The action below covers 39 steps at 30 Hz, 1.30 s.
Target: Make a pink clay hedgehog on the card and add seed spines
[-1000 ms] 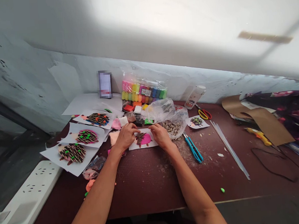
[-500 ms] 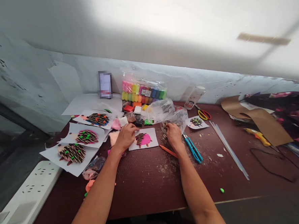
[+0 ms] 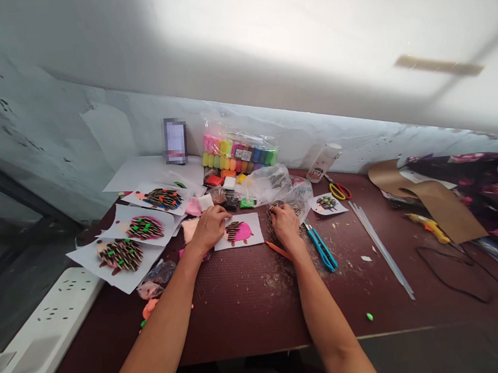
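A white card [image 3: 255,226] bears a pink hedgehog shape [image 3: 245,230] with dark strips on its left part. My left hand [image 3: 210,228] is at the card's left edge, fingers closed together; anything between them is too small to see. Over a pile of small dark pieces [image 3: 273,230], right of the card, my right hand [image 3: 285,222] has its fingers drawn together, and what they pinch cannot be made out. An orange pointed tool [image 3: 277,249] lies just below that hand. The blue cutter [image 3: 321,249] is to its right.
Finished-looking hedgehog cards [image 3: 144,228] lie at the left, near a white power strip [image 3: 62,310]. Coloured clay packs [image 3: 239,156], a phone [image 3: 175,141] and a bottle [image 3: 324,162] stand along the wall. Scissors [image 3: 340,191], clear sticks [image 3: 381,248] and a yellow glue gun [image 3: 428,227] are rightward.
My right hand has shifted slightly to the left over the pile of dark pieces. My left hand and the card have stayed in place.
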Motion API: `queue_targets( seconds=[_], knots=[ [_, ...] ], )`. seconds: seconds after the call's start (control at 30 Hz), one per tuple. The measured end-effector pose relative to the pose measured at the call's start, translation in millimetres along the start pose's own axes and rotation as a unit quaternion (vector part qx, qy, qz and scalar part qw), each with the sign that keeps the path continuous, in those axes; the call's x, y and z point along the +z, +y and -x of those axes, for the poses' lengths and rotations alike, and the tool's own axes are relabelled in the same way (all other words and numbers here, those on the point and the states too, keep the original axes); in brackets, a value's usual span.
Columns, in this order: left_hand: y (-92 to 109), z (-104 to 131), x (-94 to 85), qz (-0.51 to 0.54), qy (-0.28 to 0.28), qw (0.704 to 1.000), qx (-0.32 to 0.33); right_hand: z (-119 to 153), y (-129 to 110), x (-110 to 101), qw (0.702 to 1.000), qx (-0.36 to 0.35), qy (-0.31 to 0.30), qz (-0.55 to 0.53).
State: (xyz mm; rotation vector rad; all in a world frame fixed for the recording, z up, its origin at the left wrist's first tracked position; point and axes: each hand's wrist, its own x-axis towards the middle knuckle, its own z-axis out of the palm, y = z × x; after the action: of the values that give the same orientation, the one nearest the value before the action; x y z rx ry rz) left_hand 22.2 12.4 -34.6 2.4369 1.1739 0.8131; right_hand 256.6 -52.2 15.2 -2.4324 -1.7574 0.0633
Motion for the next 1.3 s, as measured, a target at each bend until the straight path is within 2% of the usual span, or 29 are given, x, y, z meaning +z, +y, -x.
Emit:
queue_targets(
  seconds=[0.2,0.33,0.43,0.53,0.63,0.8,0.97,1.1,1.3],
  knots=[
    [0,0,-1.1,0.009,-0.005,1.000,-0.003,-1,1,3,0.999,-0.015,0.036,-0.014],
    [-1,0,-0.2,0.009,-0.001,1.000,0.000,-4,7,6,0.988,-0.025,0.104,-0.113],
    [-1,0,0.6,0.007,0.003,1.000,0.001,-6,8,8,0.959,-0.026,0.129,-0.252],
    [-2,0,1.1,0.009,0.006,1.000,0.001,-5,4,9,0.920,-0.034,0.106,-0.376],
    [-2,0,1.0,0.009,0.007,1.000,-0.001,-2,-4,10,0.897,-0.063,0.076,-0.431],
    [-1,0,-0.1,0.007,-0.001,1.000,-0.001,3,-14,11,0.892,-0.135,-0.001,-0.432],
    [1,0,-1.8,0.003,0.000,1.000,-0.001,8,-19,13,0.904,-0.160,-0.034,-0.395],
    [2,0,-2.8,0.000,0.000,1.000,-0.002,11,-22,13,0.927,-0.174,-0.038,-0.330],
    [2,-1,-2.8,0.002,0.000,1.000,-0.004,10,-22,19,0.938,-0.198,-0.021,-0.283]
  ],
)
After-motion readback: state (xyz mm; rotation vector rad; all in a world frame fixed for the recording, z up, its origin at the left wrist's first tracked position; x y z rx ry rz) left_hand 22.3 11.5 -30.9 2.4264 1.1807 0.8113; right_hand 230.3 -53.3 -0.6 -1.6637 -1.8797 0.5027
